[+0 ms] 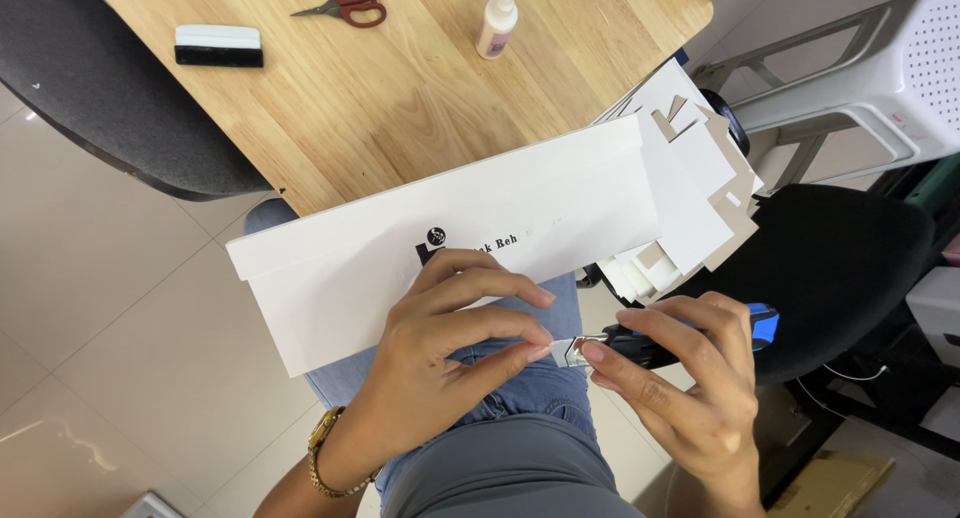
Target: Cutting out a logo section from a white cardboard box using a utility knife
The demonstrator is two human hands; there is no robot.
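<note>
**A:** ok so what's going on at the knife end here?

**B:** The right hand (pixel 690 378) is wrapped around a black and blue utility knife (pixel 680 340), fingers closed along its body. The left hand (pixel 450 348) pinches narrow at the metal tip (pixel 572 352), thumb and fingertips just touching the blade end. Looks to me like the blade is being adjusted or swapped.

**A:** any tips for that bit?

**B:** I'd grip the blade by its flat sides, never the edge, and keep the handle hand steady so only one thing moves. Slow pinch, no yanking.

**A:** and the white thing across the lap?

**B:** That's a long folded white card panel (pixel 440 233), matte and stiff-looking, with a crisp crease along its length and a small black print. It rests on the jeans, partly under the left hand, one end up against the table edge. Behind it sits a stack of white and grey-brown board offcuts (pixel 700 178), all angular shapes.

**A:** table stuff?

**B:** Light wooden table (pixel 400 88) with visible grain, red-handled scissors (pixel 345 3), a small glue bottle (pixel 496 23), and a black and white squeegee (pixel 219 46). All well apart from the hands.
</note>
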